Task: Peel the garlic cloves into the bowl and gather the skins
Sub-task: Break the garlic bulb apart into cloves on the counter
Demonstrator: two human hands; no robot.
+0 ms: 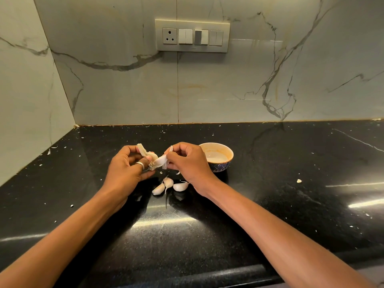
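My left hand (126,167) grips a piece of garlic bulb (152,156) with papery skin sticking up from it. My right hand (187,161) pinches a clove (161,161) that still touches that piece, its skin trailing by my fingers. Both hands hover above the black counter. Three unpeeled cloves (169,185) lie on the counter just below my hands. A small bowl (225,151), orange inside with a blue patterned outside, stands to the right of my right hand; I see no cloves in it.
The black counter (187,225) carries small skin flakes scattered around, with one larger scrap (298,180) at the right. A marble wall with a switch panel (192,35) stands behind, and a side wall closes off the left corner.
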